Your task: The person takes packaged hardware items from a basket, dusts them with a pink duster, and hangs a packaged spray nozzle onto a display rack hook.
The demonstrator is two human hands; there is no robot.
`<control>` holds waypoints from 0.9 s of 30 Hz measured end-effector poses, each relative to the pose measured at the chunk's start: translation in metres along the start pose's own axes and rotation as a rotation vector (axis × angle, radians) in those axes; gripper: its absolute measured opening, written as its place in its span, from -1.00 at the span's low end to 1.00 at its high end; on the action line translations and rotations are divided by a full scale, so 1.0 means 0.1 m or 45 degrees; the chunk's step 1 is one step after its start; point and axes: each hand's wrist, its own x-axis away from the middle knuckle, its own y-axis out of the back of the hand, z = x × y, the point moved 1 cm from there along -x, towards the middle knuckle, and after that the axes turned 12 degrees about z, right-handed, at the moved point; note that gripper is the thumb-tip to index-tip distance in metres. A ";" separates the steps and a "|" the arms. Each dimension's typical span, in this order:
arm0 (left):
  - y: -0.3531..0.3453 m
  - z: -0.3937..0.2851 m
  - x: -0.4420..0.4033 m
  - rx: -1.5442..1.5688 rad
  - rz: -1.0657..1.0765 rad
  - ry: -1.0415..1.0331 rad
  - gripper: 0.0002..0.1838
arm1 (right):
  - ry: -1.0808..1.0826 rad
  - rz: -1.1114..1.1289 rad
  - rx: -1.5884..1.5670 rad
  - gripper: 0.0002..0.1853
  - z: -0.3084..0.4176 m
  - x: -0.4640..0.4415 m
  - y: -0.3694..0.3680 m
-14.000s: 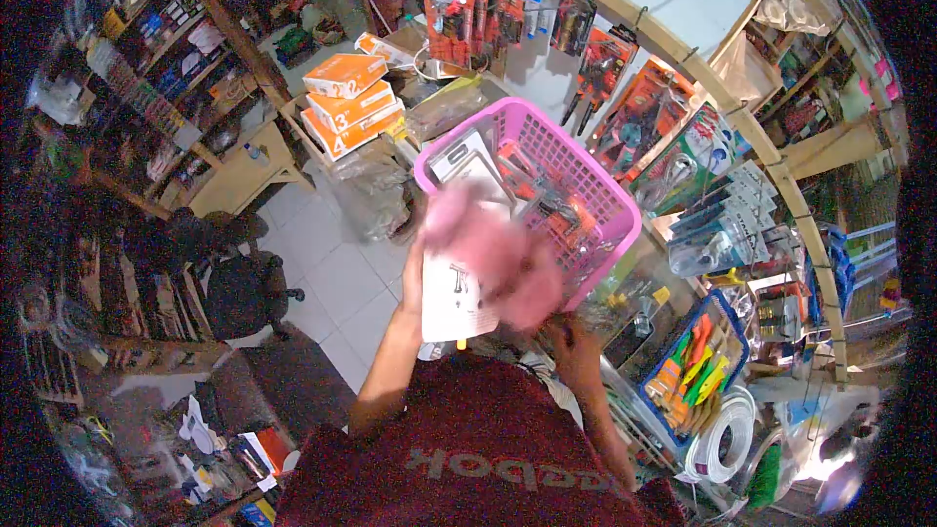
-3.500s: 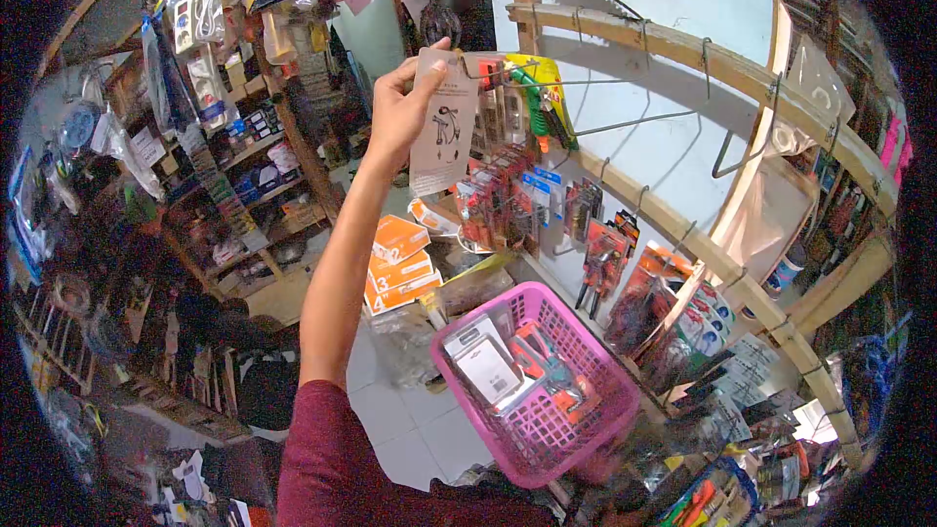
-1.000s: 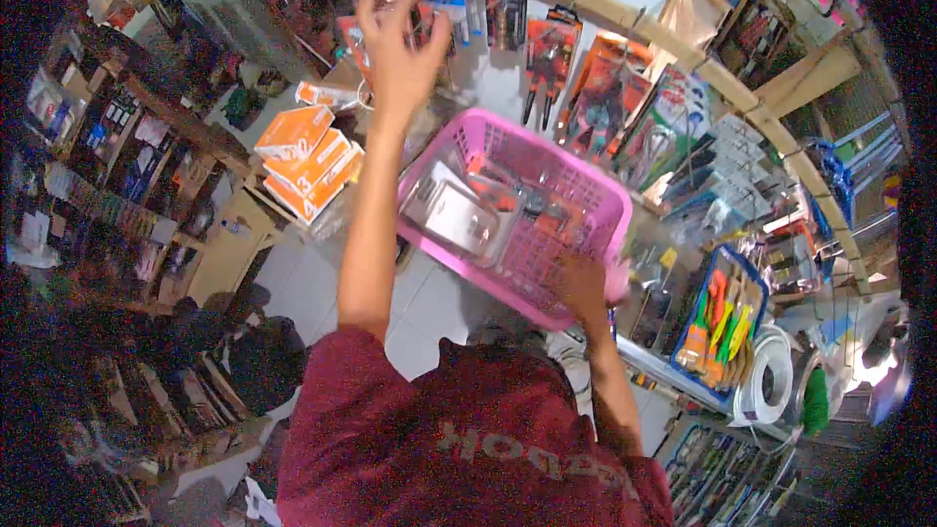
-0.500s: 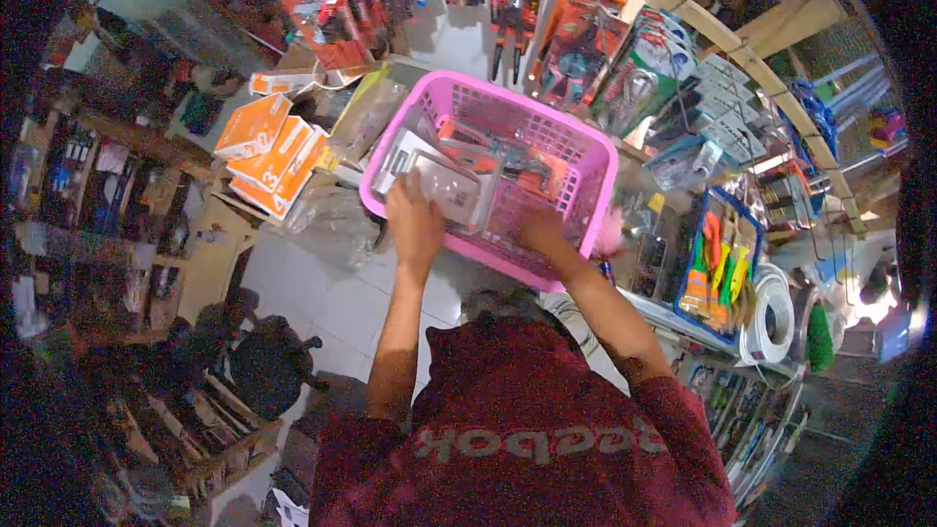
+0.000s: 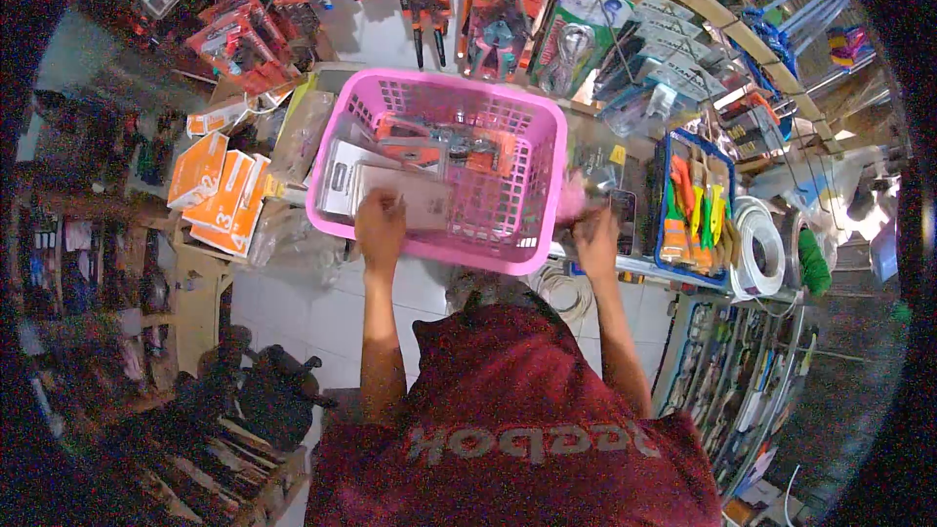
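Note:
My left hand [image 5: 381, 226] is at the near left side of a pink plastic basket [image 5: 344, 102]. Its fingers are closed on the near edge of a flat, pale package [image 5: 420, 197] inside the basket. Beside that lies another white, clear-fronted pack [image 5: 341, 176]. Packaged tools on orange cards [image 5: 415, 151] lie deeper in the basket. Just outside the basket's right wall is my right hand [image 5: 597, 239], fingers curled, next to a blurred pink fluffy thing [image 5: 571, 199] and a dark, phone-like rectangle [image 5: 624, 210]. What the right fingers hold is unclear.
Orange boxes [image 5: 224, 190] and clear plastic bags [image 5: 293, 234] are at left. Carded pliers [image 5: 427, 5] and Stanley packs [image 5: 673, 49] hang behind. At right are a blue-rimmed basket [image 5: 664, 190] of colourful handles and a white cable coil [image 5: 759, 249].
My right hand has left the basket's inside and moved to the counter at its right. My left hand stays on the packages. The view has shifted, so the basket appears farther left.

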 end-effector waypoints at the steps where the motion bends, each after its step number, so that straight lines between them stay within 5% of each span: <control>1: -0.01 -0.03 -0.02 0.146 0.057 0.030 -0.81 | 0.037 0.100 0.095 -0.46 -0.06 0.10 -0.10; 6: 0.00 -0.38 -0.06 0.331 0.126 -0.138 -0.85 | 0.052 0.351 0.119 -0.33 -0.20 0.25 -0.32; 9: 0.07 -0.50 -0.08 0.362 0.134 -0.204 -0.80 | -0.038 0.494 -0.207 -0.53 -0.40 0.27 -0.46; 12: 0.23 -0.69 -0.07 0.286 -0.014 -0.332 -0.77 | -0.413 0.521 -1.144 -0.78 -0.62 0.31 -0.57; 16: 0.52 -1.03 -0.02 0.249 -0.039 -0.551 -0.79 | -0.526 0.289 -1.227 -0.74 -0.38 0.45 -0.16; 17: 0.56 -1.09 0.03 0.594 0.097 -0.443 -0.84 | -0.746 0.483 -1.405 -0.75 0.00 0.41 0.26; 21: 0.41 -0.91 0.07 1.289 0.344 -0.501 -0.90 | -0.192 0.287 -0.537 -0.79 0.06 0.54 0.34; 27: -0.30 -1.40 0.54 2.422 0.738 -0.150 -0.79 | -0.030 0.634 -0.867 -0.74 -0.08 0.58 0.44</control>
